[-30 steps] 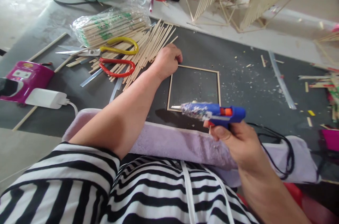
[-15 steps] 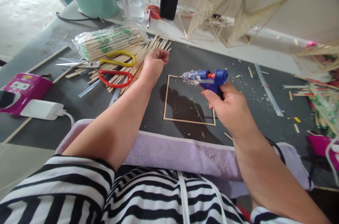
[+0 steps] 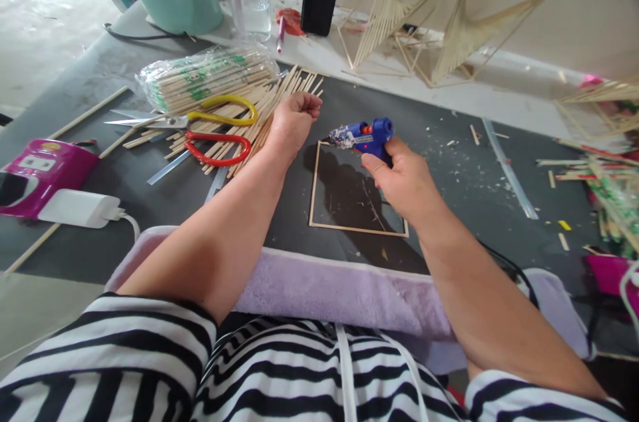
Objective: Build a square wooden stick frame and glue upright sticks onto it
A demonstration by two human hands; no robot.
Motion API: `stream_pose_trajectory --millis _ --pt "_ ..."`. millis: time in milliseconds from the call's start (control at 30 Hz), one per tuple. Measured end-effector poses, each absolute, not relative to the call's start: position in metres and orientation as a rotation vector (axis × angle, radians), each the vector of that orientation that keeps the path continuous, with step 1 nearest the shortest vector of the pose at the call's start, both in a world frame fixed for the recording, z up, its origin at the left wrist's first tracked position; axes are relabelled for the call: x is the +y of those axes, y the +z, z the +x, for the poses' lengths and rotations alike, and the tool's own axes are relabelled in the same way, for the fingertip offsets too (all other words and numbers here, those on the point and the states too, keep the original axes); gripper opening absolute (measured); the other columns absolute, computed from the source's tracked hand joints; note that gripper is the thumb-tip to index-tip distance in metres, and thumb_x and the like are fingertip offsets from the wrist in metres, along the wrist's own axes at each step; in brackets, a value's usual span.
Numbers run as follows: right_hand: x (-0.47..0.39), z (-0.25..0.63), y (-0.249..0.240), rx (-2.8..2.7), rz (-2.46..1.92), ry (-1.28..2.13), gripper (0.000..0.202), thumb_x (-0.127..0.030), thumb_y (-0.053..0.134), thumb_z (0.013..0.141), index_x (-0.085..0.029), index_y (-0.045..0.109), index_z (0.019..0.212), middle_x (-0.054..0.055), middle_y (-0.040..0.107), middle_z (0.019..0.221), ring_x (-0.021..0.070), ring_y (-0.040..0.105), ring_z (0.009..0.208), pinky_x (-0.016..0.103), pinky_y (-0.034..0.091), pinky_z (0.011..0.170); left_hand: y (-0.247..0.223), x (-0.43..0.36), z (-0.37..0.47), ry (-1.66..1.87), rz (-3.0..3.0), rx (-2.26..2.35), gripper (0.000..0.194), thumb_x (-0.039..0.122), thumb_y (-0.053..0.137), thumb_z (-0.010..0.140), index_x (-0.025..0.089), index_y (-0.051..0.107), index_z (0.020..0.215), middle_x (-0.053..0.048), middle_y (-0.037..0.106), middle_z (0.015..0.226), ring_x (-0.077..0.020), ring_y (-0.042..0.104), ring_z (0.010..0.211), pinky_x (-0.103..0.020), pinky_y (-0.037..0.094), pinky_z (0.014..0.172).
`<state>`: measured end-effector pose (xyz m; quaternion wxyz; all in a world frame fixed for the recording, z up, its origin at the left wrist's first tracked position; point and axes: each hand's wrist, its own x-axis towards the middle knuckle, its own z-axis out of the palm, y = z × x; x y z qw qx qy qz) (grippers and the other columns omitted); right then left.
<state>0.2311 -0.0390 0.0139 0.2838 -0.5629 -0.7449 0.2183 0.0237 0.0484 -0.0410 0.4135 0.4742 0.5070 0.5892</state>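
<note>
My right hand (image 3: 399,172) grips a blue hot glue gun (image 3: 369,137), its nozzle crusted with dried glue. The nozzle tip is at the upper left corner of a square frame of thin wooden sticks (image 3: 359,229) lying on the dark board. My left hand (image 3: 295,117) is closed, fingers curled, beside a loose pile of wooden sticks (image 3: 264,106); whatever its fingertips hold is too small or hidden to make out. Scissors (image 3: 219,129) with one yellow and one red handle lie on the pile, left of my left hand.
A plastic-wrapped bundle of sticks (image 3: 210,72) lies behind the scissors. A magenta power socket (image 3: 44,176) with a white plug is at left. Stick models (image 3: 379,22) stand along the wall. A clear glue stick (image 3: 509,169) and scraps lie at right.
My right hand has moved the glue gun left, bringing its nozzle to the frame's upper left corner. My left hand has barely shifted.
</note>
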Motion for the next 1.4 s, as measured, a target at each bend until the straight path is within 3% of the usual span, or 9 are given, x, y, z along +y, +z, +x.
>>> stream_pose_trajectory --millis 400,900,1167,1400 --pt "-0.037 0.228 0.007 -1.971 -1.555 0.556 0.034 -0.037 0.061 0.087 -0.024 0.069 0.117 0.003 0.07 0.078 0.0238 0.066 0.071 0.04 0.055 0.071 -0.038 0.047 0.025 1.502 1.16 1.259 0.037 -0.004 0.04 0.062 0.019 0.062 0.079 0.001 0.064 0.076 -0.0078 0.057 0.072 -0.018 0.049 0.073" --pt "-0.036 0.228 0.004 -1.959 -1.556 0.549 0.033 -0.038 0.062 0.086 -0.025 0.069 0.115 0.0 0.064 0.069 0.0212 0.061 0.061 0.037 0.053 0.065 -0.046 0.052 0.023 1.48 1.306 1.309 0.032 0.001 0.042 0.063 0.02 0.062 0.08 0.0 0.067 0.08 -0.0108 0.061 0.077 -0.023 0.051 0.075" --pt "-0.037 0.227 0.006 -1.979 -1.531 0.481 0.036 -0.036 0.064 0.085 -0.023 0.069 0.117 0.005 0.075 0.091 0.0301 0.069 0.089 0.045 0.055 0.082 -0.043 0.05 0.024 1.495 1.271 1.304 0.031 -0.001 0.043 0.064 0.02 0.062 0.078 0.0 0.067 0.079 -0.0108 0.059 0.076 -0.024 0.051 0.076" --pt "-0.038 0.23 0.008 -1.973 -1.592 0.453 0.036 -0.036 0.067 0.084 -0.023 0.069 0.117 0.006 0.073 0.088 0.0309 0.069 0.086 0.046 0.054 0.081 -0.044 0.051 0.023 1.47 1.299 1.299 0.028 0.001 0.044 0.066 0.02 0.061 0.079 0.0 0.067 0.08 -0.0105 0.06 0.078 -0.022 0.05 0.076"
